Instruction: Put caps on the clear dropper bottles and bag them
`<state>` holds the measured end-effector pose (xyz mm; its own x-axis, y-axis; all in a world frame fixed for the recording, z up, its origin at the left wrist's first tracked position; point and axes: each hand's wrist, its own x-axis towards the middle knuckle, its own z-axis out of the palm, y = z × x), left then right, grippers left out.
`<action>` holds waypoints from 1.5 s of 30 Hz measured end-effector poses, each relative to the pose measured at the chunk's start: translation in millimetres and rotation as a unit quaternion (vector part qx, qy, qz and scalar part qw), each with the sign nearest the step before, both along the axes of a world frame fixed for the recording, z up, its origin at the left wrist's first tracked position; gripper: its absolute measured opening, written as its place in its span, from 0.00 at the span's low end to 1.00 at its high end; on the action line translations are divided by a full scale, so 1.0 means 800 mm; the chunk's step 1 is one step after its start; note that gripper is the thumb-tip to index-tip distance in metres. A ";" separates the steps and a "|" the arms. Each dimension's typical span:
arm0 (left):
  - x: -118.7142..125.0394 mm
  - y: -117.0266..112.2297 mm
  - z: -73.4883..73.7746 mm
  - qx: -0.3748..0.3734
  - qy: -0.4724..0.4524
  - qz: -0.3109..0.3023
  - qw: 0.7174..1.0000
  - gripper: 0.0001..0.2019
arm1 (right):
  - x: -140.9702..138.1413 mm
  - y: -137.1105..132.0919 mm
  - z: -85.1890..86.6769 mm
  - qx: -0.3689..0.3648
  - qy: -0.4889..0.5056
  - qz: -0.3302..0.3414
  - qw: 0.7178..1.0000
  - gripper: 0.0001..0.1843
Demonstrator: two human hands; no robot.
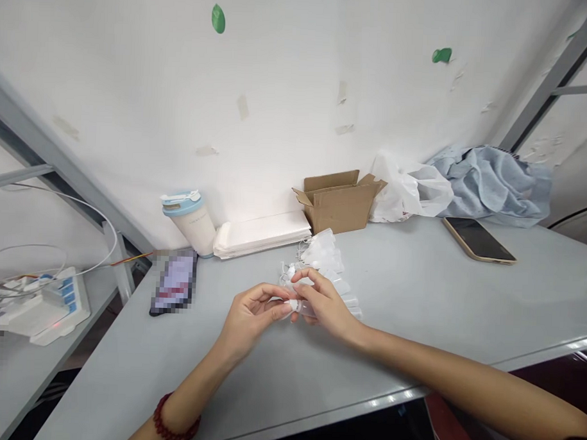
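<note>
Two hands meet in my view: the left hand (249,315), wrist bent inward, pinches the white tip (294,305) of a small bottle (308,308); the right hand (329,308), fingers curled, holds its clear body, near the piled bottles (322,252).

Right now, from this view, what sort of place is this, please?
Probably a plain indoor workspace, perhaps in a workshop or shared room; I cannot tell which. The signs: a smooth grey tabletop beside a scuffed white wall, an open brown cardboard box, and a white plastic power strip.
</note>
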<state>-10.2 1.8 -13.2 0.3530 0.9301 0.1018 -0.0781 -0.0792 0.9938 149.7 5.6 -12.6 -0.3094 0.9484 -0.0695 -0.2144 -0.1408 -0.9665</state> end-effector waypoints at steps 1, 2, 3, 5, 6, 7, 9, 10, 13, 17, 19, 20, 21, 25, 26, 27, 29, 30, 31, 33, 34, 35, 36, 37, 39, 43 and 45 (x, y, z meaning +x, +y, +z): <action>0.000 0.000 0.000 0.004 -0.002 -0.006 1.000 0.04 | 0.000 0.001 0.000 -0.004 0.008 0.004 1.000 0.05; 0.000 0.000 0.001 0.009 -0.002 -0.010 1.000 0.03 | 0.000 0.002 -0.001 -0.007 0.015 0.008 1.000 0.04; 0.000 0.000 0.002 0.015 0.001 -0.011 1.000 0.03 | 0.000 0.004 -0.002 -0.010 0.019 0.011 1.000 0.04; 0.000 0.000 0.004 0.026 0.014 -0.009 1.000 0.03 | 0.001 0.005 -0.004 -0.010 0.020 0.016 1.000 0.03; 0.000 -0.001 0.005 0.031 0.023 -0.007 0.999 0.03 | 0.001 0.005 -0.004 -0.006 0.017 0.017 1.000 0.03; 0.000 -0.001 0.007 0.035 0.031 -0.004 0.999 0.03 | 0.001 0.004 -0.005 0.001 0.011 0.018 1.000 0.03; 0.001 -0.001 0.009 0.040 0.048 -0.002 0.998 0.04 | 0.002 0.002 -0.005 0.021 -0.012 0.015 1.000 0.04; 0.002 -0.002 0.010 0.041 0.057 -0.004 0.998 0.04 | 0.002 0.001 -0.005 0.036 -0.033 0.012 0.999 0.04; 0.003 -0.003 0.013 0.035 0.089 -0.010 0.995 0.05 | 0.003 -0.003 -0.004 0.093 -0.108 -0.002 0.990 0.06; 0.003 -0.004 0.014 -0.003 0.141 -0.007 0.990 0.08 | 0.004 -0.004 -0.008 0.143 -0.150 -0.009 0.978 0.05; 0.002 -0.005 0.014 -0.011 0.150 -0.016 0.989 0.09 | 0.004 -0.003 -0.010 0.167 -0.169 -0.003 0.971 0.05; 0.002 -0.005 0.014 -0.009 0.149 -0.023 0.989 0.08 | 0.004 -0.003 -0.011 0.175 -0.177 0.003 0.969 0.06; 0.001 -0.006 0.013 -0.005 0.147 -0.029 0.989 0.08 | 0.005 -0.003 -0.011 0.178 -0.181 0.008 0.967 0.06; 0.000 -0.006 0.009 0.043 0.139 -0.047 0.988 0.05 | 0.007 0.001 -0.006 0.116 -0.172 0.022 0.978 0.06; 0.000 -0.006 0.008 0.061 0.137 -0.046 0.988 0.05 | 0.007 0.003 -0.004 0.089 -0.164 0.029 0.982 0.06; 0.000 -0.007 0.007 0.078 0.134 -0.042 0.987 0.05 | 0.008 0.004 -0.002 0.063 -0.155 0.036 0.985 0.06; 0.001 -0.007 0.007 0.092 0.127 -0.032 0.987 0.04 | 0.008 0.005 0.001 0.030 -0.136 0.048 0.989 0.05; 0.001 -0.006 0.007 0.087 0.121 -0.030 0.988 0.04 | 0.008 0.006 0.001 0.028 -0.132 0.049 0.990 0.05; 0.001 -0.006 0.008 0.077 0.111 -0.031 0.990 0.04 | 0.008 0.005 0.000 0.035 -0.130 0.047 0.990 0.05; 0.001 -0.004 0.011 0.050 0.082 -0.048 0.994 0.03 | 0.007 0.003 -0.002 0.064 -0.134 0.041 0.988 0.05; 0.001 -0.003 0.012 0.037 0.066 -0.060 0.995 0.03 | 0.006 0.002 -0.003 0.083 -0.138 0.039 0.986 0.05; 0.001 -0.002 0.013 0.024 0.053 -0.070 0.996 0.04 | 0.005 0.000 -0.005 0.101 -0.143 0.038 0.984 0.06; 0.001 -0.001 0.014 0.008 0.049 -0.075 0.996 0.05 | 0.005 -0.001 -0.006 0.113 -0.148 0.037 0.982 0.06; 0.001 0.000 0.014 -0.008 0.054 -0.073 0.996 0.07 | 0.005 -0.002 -0.007 0.121 -0.149 0.036 0.981 0.07; 0.000 0.001 0.013 -0.037 0.083 -0.062 0.994 0.10 | 0.005 -0.004 -0.008 0.139 -0.160 0.033 0.977 0.08; 0.000 -0.003 0.010 -0.020 0.141 -0.064 0.988 0.12 | 0.007 -0.005 -0.008 0.161 -0.186 0.037 0.968 0.08; 0.000 -0.005 0.010 0.030 0.169 -0.050 0.984 0.08 | 0.008 -0.003 -0.007 0.136 -0.189 0.036 0.972 0.08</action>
